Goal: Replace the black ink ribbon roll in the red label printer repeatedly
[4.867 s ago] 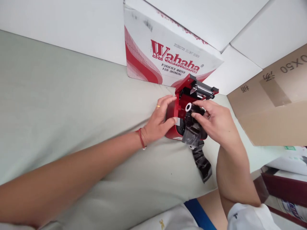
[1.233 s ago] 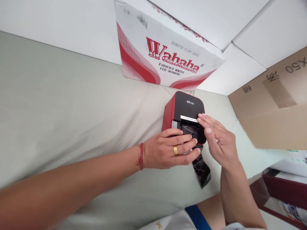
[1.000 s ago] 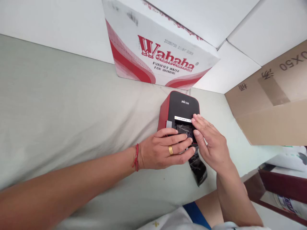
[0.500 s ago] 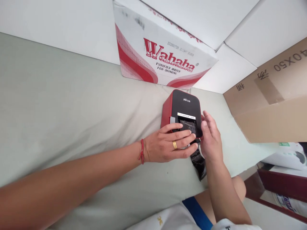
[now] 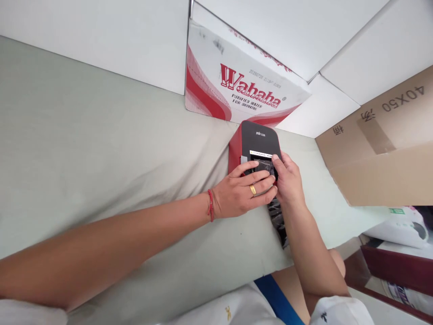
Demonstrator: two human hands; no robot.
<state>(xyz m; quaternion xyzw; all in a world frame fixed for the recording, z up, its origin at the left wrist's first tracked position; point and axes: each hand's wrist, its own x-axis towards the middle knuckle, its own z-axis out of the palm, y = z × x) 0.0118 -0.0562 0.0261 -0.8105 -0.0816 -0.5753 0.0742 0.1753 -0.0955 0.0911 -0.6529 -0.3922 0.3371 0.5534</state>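
Observation:
A red and black label printer [image 5: 259, 140] stands on the pale green cloth, close to the water carton. My left hand [image 5: 241, 192] lies over the slot at its front, fingers stretched out and slightly spread, with a gold ring on one. Under those fingertips shows dark, shiny film [image 5: 263, 166] inside the slot. My right hand [image 5: 289, 178] grips the printer's right side, its thumb on the top face by the slot and its fingers round the edge, partly hidden. A black plastic strip [image 5: 278, 223] hangs below the printer's front, between my two forearms.
Behind the printer, a white and red water carton [image 5: 250, 85] leans on the white wall panels [image 5: 101, 40]. A large brown cardboard box [image 5: 382, 158] stands at right. Lower right holds a white bag [image 5: 399, 230] and a dark red shelf [image 5: 399, 266]. Cloth [image 5: 118, 131] covers the surface.
My right hand has moved from beside the printer to gripping its side, thumb now on top. The printer appears closer to the carton. My left hand stays over the slot; the view has shifted.

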